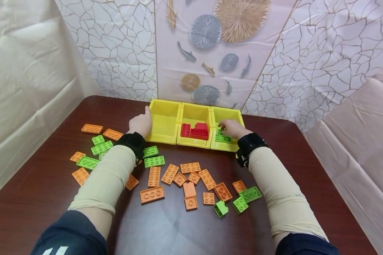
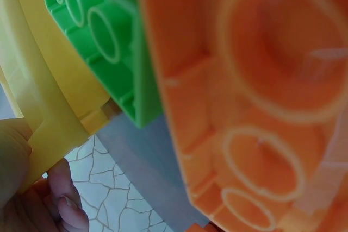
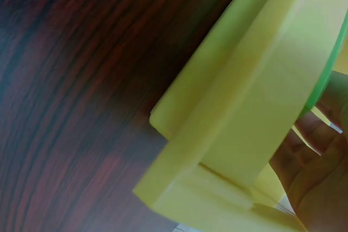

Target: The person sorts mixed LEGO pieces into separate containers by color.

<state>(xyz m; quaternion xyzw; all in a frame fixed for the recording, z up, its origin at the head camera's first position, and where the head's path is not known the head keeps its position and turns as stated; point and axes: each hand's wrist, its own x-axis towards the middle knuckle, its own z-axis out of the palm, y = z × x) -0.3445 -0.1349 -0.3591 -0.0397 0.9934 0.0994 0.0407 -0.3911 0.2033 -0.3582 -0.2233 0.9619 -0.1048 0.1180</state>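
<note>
A yellow three-part bin point(image 1: 194, 144) stands at the back of the table. My left hand point(image 1: 141, 124) is at its left end; in the left wrist view, the thumb and fingers point(image 2: 68, 205) grip the yellow rim point(image 2: 49, 107). Red bricks point(image 1: 199, 131) lie in the middle compartment. My right hand point(image 1: 232, 128) reaches into the right compartment, over green bricks point(image 1: 222, 138). In the right wrist view its fingers point(image 3: 312, 129) are beside a green brick's edge point(image 3: 329, 71), mostly hidden by the bin wall; whether they pinch it cannot be made out.
Orange bricks point(image 1: 154, 176) and green bricks point(image 1: 154, 161) are scattered in front of the bin. More orange bricks point(image 1: 92, 128) and green bricks point(image 1: 102, 147) lie left, around my left forearm. A green brick point(image 1: 250, 194) lies near my right forearm. Patterned sheets hang behind the table.
</note>
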